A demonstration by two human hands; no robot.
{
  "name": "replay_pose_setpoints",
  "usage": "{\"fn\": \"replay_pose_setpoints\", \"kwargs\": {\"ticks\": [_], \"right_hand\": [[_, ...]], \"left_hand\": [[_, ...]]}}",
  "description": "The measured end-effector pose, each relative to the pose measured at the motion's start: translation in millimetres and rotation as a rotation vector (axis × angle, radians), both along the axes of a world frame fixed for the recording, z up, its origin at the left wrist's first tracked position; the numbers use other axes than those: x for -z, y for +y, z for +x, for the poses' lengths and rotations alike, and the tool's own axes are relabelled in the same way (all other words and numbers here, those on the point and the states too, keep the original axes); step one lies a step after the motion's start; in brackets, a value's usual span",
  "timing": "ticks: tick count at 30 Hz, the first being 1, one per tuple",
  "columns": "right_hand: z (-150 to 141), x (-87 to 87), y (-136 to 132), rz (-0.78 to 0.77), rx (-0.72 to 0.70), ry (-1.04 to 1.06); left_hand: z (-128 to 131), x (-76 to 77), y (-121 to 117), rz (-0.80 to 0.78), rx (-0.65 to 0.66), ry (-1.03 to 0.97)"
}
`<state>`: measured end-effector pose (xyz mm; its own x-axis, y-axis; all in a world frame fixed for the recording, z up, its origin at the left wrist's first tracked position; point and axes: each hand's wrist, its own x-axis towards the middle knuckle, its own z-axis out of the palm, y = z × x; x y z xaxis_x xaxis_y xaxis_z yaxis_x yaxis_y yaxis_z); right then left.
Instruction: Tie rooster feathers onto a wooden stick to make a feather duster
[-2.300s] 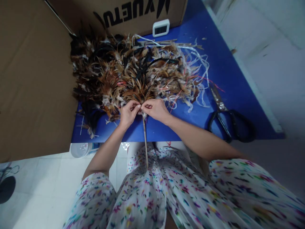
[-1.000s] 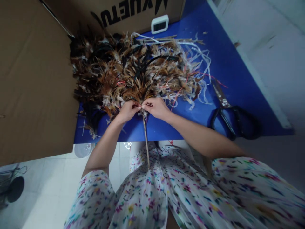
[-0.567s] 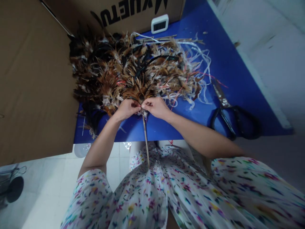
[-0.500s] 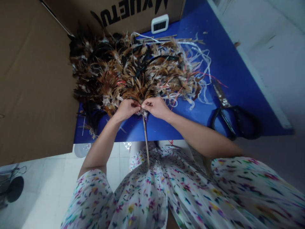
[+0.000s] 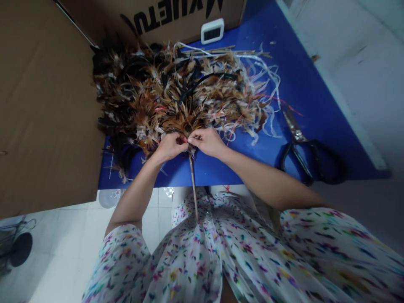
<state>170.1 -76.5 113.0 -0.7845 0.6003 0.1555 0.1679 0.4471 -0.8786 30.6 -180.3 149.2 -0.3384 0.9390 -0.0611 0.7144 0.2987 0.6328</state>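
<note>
Left hand [image 5: 170, 147] and right hand [image 5: 206, 142] pinch together at the feathers [image 5: 183, 121] atop the stick [image 5: 193, 185], apparently binding; next move likely needs steady tension

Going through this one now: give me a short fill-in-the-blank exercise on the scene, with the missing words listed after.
1. The scissors lie nearer to the ____ hand than to the left hand.
2. From the hands, the bare stick runs ____ the wearer's body, away from the feathers.
3. The tabletop is coloured ____.
4. The small device has a ____ casing around its dark screen.

Missing words: right; toward; blue; white.
</note>
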Motion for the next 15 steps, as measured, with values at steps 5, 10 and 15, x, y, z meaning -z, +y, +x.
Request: {"fn": "replay_pose_setpoints", "kwargs": {"ticks": [5, 10, 15], "right_hand": [[0, -1.7, 0, -0.014, -0.001, -0.016], [1, -2.8, 0, -0.014, -0.002, -0.016], [1, -3.5, 0, -0.016, -0.009, -0.014]], "left_hand": [[5, 0.1, 0, 0.046, -0.078, 0.051], [13, 2.4, -7, 0.135, -0.093, 0.133], [16, 5.4, -11, 0.214, -0.057, 0.276]]}}
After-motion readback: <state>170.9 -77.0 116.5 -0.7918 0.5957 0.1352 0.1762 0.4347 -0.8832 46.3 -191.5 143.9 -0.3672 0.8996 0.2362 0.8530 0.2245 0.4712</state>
